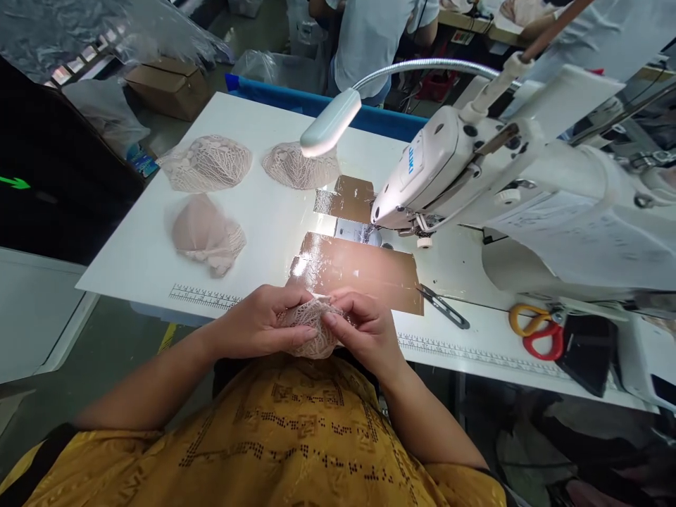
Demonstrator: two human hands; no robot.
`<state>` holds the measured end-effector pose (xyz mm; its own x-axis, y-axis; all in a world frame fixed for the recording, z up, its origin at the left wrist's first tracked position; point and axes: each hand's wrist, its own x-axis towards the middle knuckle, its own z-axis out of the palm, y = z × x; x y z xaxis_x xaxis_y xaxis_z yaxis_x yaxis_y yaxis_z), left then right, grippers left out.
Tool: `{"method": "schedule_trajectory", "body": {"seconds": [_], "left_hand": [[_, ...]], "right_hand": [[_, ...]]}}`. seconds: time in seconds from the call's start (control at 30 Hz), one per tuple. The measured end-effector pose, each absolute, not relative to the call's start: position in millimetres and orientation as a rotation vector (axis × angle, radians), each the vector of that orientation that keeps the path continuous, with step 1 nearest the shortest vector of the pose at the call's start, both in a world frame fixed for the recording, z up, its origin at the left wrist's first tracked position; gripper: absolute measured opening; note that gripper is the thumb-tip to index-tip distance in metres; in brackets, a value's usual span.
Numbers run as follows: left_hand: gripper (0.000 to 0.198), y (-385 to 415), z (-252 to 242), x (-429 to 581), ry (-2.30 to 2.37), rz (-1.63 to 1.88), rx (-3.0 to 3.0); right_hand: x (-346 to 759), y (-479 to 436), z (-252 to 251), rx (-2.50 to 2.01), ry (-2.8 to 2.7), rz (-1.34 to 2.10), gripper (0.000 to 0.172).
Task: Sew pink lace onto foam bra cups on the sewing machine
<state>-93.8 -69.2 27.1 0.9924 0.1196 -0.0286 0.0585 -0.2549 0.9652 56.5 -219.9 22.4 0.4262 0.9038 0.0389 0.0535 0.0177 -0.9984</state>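
Note:
Both of my hands grip one pale pink lace cup piece (315,331) close to my body, just in front of the table's near edge. My left hand (261,324) wraps its left side with fingers curled. The fingers of my right hand (364,327) are pinched on its right edge. A white sewing machine (475,176) stands on the white table (264,218), its needle area lit by a gooseneck lamp (332,130). Brown tape patches (359,271) cover the table before the needle.
Three piles of lace cups lie on the left half of the table: (207,163), (301,165), (207,236). Thread snips (443,308) and red-and-yellow scissors (536,331) lie to the right. A person in a light shirt (370,42) works beyond the table. A cardboard box (169,84) sits far left.

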Motion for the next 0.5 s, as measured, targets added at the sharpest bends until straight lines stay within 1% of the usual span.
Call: {"method": "schedule_trajectory", "body": {"seconds": [0.13, 0.37, 0.5], "left_hand": [[0.027, -68, 32, -92, 0.143, 0.102, 1.805], [0.023, -68, 35, -82, 0.273, 0.026, 1.682], [0.023, -69, 31, -77, 0.302, 0.003, 1.550]], "right_hand": [[56, -219, 20, -1.413, -0.871, 0.855, 0.017], [56, -216, 20, -1.415, -0.879, 0.876, 0.018], [63, -218, 17, -1.406, -0.801, 0.953, 0.019]]}}
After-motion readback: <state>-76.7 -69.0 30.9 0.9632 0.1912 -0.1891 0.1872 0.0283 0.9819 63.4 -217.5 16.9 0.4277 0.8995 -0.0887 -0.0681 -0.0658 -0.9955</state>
